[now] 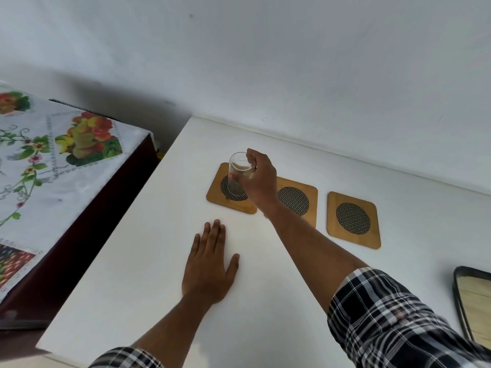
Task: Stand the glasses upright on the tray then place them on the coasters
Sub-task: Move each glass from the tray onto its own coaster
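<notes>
Three square wooden coasters with dark mesh centres lie in a row on the white table: the left coaster [215, 195], the middle coaster [297, 200] and the right coaster [353, 220]. My right hand [261, 181] grips a clear glass [239, 173] from its right side, holding it upright on or just above the left coaster's mesh centre. My left hand [210, 266] rests flat on the table, fingers spread, nearer to me than the coasters. A dark-rimmed tray [458, 296] shows only partly at the right edge; no other glasses are in view.
The white table [148, 261] ends at a wall behind the coasters. To the left stands a lower dark cabinet under a floral cloth [61, 160], with a gap between it and the table's left edge.
</notes>
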Action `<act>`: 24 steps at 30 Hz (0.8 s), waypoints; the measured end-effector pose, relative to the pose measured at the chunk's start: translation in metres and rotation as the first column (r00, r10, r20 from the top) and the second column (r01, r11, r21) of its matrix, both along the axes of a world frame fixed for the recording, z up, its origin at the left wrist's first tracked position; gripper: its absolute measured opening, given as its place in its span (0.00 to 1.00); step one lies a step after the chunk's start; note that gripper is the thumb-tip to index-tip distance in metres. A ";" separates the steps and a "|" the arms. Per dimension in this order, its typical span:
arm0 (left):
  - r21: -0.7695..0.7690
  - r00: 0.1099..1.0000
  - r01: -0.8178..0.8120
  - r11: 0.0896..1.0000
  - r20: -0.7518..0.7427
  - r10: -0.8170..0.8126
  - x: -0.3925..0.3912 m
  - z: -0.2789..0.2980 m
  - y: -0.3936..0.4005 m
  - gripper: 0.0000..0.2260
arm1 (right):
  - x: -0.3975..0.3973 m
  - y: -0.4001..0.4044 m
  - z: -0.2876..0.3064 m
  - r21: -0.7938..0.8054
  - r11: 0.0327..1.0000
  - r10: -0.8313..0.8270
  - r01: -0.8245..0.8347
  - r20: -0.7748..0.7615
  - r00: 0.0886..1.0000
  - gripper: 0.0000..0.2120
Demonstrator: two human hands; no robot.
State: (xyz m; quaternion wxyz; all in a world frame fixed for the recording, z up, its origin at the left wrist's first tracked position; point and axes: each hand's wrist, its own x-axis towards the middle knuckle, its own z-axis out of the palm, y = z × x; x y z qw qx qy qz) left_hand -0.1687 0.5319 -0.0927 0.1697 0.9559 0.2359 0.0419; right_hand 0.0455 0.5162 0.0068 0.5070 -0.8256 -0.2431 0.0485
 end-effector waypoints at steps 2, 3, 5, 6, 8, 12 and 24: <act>0.003 1.000 0.001 1.000 -0.001 -0.001 0.000 0.000 0.000 0.34 | 0.001 0.000 -0.001 -0.008 1.000 0.006 -0.006 0.002 1.000 0.40; 0.003 1.000 0.000 1.000 -0.003 0.000 0.000 0.001 0.000 0.34 | 0.001 0.000 -0.001 -0.011 1.000 0.011 -0.011 0.005 1.000 0.40; 0.002 1.000 -0.002 1.000 -0.007 0.002 0.000 0.000 0.000 0.34 | 0.002 0.000 -0.001 -0.012 1.000 0.019 -0.019 0.006 1.000 0.40; 0.002 1.000 -0.003 1.000 -0.006 0.003 0.001 0.000 0.000 0.34 | 0.002 0.000 -0.001 -0.012 1.000 0.021 -0.021 0.006 1.000 0.40; 0.004 1.000 -0.003 1.000 -0.004 0.003 0.001 0.000 0.000 0.34 | 0.001 0.000 -0.002 -0.013 1.000 0.022 -0.022 0.010 1.000 0.40; 0.002 1.000 -0.006 1.000 -0.005 0.006 0.001 0.000 0.000 0.34 | 0.001 0.000 -0.003 -0.017 1.000 0.024 -0.024 0.022 0.999 0.40; -0.002 1.000 -0.003 1.000 0.009 0.003 0.000 -0.002 0.001 0.34 | -0.010 -0.041 -0.004 -0.080 0.996 0.036 -0.033 0.035 0.999 0.50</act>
